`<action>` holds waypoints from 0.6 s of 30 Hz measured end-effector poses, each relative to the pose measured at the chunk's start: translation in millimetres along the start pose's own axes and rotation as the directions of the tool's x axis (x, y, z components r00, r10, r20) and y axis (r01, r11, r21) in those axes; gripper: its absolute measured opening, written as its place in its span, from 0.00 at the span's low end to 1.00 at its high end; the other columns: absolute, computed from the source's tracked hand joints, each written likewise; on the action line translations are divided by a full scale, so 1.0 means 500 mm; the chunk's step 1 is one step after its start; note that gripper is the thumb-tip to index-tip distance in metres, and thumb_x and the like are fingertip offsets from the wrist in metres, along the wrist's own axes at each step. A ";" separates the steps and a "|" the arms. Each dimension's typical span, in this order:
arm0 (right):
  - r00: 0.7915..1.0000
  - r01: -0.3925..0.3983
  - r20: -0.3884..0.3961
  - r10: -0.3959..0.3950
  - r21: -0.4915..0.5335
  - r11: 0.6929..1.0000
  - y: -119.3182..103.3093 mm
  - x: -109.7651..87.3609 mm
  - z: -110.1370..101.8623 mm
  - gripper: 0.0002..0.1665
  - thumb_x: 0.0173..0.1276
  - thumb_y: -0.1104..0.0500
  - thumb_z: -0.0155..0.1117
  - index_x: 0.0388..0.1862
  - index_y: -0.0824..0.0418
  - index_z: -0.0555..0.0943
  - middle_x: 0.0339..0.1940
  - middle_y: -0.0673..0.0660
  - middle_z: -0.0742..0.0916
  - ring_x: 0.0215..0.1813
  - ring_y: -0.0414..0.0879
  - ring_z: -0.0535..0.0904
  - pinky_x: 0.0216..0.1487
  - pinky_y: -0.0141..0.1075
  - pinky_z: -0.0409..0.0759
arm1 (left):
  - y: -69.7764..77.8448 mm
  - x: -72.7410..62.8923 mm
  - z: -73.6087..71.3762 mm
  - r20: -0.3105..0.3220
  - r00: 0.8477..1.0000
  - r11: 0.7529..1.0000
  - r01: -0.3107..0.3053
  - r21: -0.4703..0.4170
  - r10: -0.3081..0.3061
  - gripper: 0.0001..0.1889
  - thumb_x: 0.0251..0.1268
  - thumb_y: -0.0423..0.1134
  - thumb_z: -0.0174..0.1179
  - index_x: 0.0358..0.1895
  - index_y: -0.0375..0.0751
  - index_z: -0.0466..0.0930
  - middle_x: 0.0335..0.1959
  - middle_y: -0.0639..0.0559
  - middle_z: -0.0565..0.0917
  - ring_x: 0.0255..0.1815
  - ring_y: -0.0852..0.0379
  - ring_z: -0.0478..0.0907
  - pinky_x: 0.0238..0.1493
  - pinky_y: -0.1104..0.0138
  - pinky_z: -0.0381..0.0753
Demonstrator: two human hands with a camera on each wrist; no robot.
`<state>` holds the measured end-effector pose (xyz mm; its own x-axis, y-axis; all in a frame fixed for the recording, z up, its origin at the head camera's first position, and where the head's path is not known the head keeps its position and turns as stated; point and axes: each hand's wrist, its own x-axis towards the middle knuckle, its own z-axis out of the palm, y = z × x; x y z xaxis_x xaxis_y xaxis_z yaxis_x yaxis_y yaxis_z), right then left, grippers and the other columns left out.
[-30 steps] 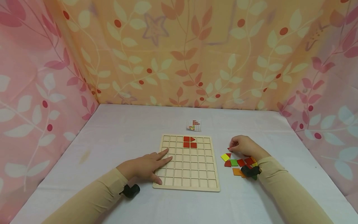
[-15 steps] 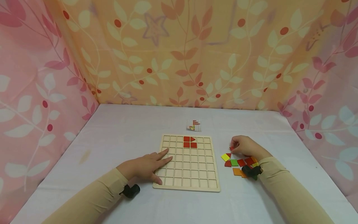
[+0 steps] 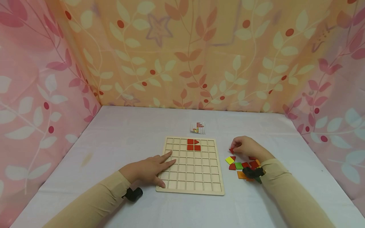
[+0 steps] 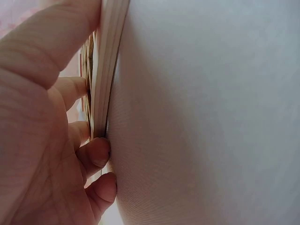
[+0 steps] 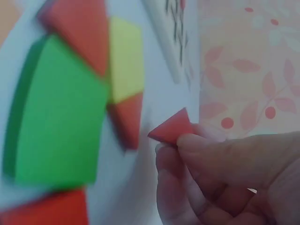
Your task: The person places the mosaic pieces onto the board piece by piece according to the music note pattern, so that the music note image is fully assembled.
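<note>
A wooden grid board point(image 3: 189, 177) lies at the middle of the table, with three red square tiles point(image 3: 190, 147) and a red triangular tile point(image 3: 196, 142) in its upper cells. My left hand point(image 3: 146, 169) rests on the board's left side, fingers spread; in the left wrist view its thumb and fingertips lie along the board's edge point(image 4: 108, 61). My right hand point(image 3: 246, 147), right of the board, pinches another red triangular tile point(image 5: 174, 127) between thumb and fingers. Below that hand lie loose tiles, among them a yellow tile point(image 3: 229, 160) and a green tile point(image 5: 61, 117).
A small paper card point(image 3: 197, 127) printed with a coloured grid pattern lies behind the board. Orange tiles point(image 3: 241, 174) and more red tiles point(image 3: 253, 164) lie partly under my right wrist. Patterned cloth walls point(image 3: 182, 63) enclose the table's back and sides.
My right hand has shifted slightly left and away from me, and the pinched red triangular tile has moved with it and shows more clearly. My left hand and the board stay put.
</note>
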<state>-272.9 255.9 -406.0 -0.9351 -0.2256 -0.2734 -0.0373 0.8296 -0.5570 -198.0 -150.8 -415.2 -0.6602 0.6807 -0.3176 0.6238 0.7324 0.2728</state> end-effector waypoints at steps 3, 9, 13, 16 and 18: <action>0.999 0.030 -0.025 -0.030 0.027 0.999 -0.008 0.009 0.007 0.04 0.59 0.65 0.62 0.31 0.57 0.81 0.30 0.52 0.82 0.35 0.48 0.73 0.35 0.36 0.73 | 0.000 0.001 0.001 0.001 1.000 1.000 0.002 0.003 -0.002 0.51 0.45 0.70 0.54 0.73 0.60 0.41 0.74 0.51 0.35 0.71 0.43 0.47 0.65 0.50 0.54; 0.998 0.032 -0.048 -0.029 0.073 0.997 -0.043 0.030 0.029 0.03 0.59 0.63 0.64 0.31 0.56 0.82 0.31 0.52 0.83 0.36 0.48 0.73 0.36 0.35 0.73 | -0.001 0.002 0.002 0.002 1.000 1.000 -0.001 0.007 0.001 0.51 0.45 0.70 0.53 0.73 0.60 0.41 0.74 0.52 0.34 0.71 0.43 0.48 0.65 0.50 0.54; 0.998 0.026 -0.052 -0.021 0.100 0.995 -0.075 0.041 0.043 0.02 0.58 0.61 0.66 0.31 0.56 0.83 0.31 0.52 0.83 0.36 0.48 0.73 0.35 0.35 0.73 | -0.002 0.001 0.002 0.000 1.000 1.000 0.000 0.010 0.000 0.51 0.45 0.70 0.54 0.73 0.60 0.41 0.74 0.52 0.35 0.71 0.42 0.48 0.65 0.50 0.54; 0.998 0.034 -0.050 -0.027 0.128 0.991 -0.096 0.047 0.055 0.02 0.58 0.61 0.66 0.31 0.56 0.83 0.32 0.52 0.83 0.35 0.48 0.73 0.35 0.34 0.73 | -0.001 0.000 0.002 -0.003 1.000 1.000 -0.002 0.010 0.002 0.50 0.45 0.70 0.54 0.73 0.59 0.42 0.74 0.52 0.35 0.71 0.41 0.48 0.65 0.49 0.54; 0.998 0.051 -0.053 -0.045 0.130 0.990 -0.108 0.051 0.064 0.02 0.58 0.61 0.66 0.31 0.57 0.83 0.32 0.52 0.83 0.36 0.48 0.73 0.36 0.34 0.74 | -0.001 0.000 0.002 -0.004 1.000 1.000 -0.005 0.006 0.005 0.50 0.46 0.70 0.54 0.73 0.59 0.42 0.74 0.51 0.35 0.71 0.41 0.48 0.65 0.49 0.54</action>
<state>-283.5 189.0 -408.1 -0.9500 -0.2349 -0.2059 -0.0393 0.7437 -0.6673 -198.0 -151.4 -416.2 -0.6588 0.6844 -0.3124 0.6294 0.7289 0.2694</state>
